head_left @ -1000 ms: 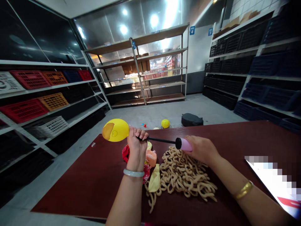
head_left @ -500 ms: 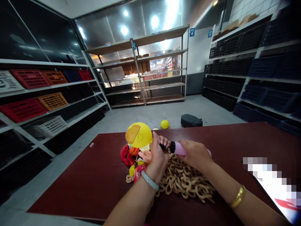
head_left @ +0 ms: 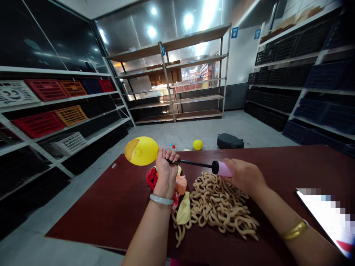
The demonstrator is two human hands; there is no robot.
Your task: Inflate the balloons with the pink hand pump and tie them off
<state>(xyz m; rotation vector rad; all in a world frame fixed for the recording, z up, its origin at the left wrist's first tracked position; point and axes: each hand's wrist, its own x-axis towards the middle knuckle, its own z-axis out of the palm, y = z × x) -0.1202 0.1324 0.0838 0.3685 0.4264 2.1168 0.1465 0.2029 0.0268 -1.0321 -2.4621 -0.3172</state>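
Observation:
A yellow balloon [head_left: 145, 150], partly inflated and bearing an orange-brown patch and a heart outline, sticks out to the left of my left hand [head_left: 166, 162]. That hand is closed around the balloon's neck and the black end of a hand balloon pump [head_left: 223, 169]. Between my hands the pump's thin black rod is drawn out long. My right hand [head_left: 245, 175] wraps around its pink barrel. Below my left wrist lie uninflated balloons: a red one [head_left: 151, 178], an orange one [head_left: 181, 184] and a pale yellow one [head_left: 183, 210]. My fingers hide where balloon and pump meet.
A heap of tan, curled, ring-like pieces [head_left: 219, 207] spreads over the dark red table [head_left: 105, 207]. A bright, partly pixelated flat object [head_left: 324, 214] lies at the right. Past the table's far edge are a yellow ball-like item [head_left: 197, 144] and a dark cushion-like object [head_left: 230, 141].
My hands have drawn apart, and the pump's rod now shows at length between them. My left hand and the balloon have moved left, uncovering the pale yellow balloon. The view has shifted slightly.

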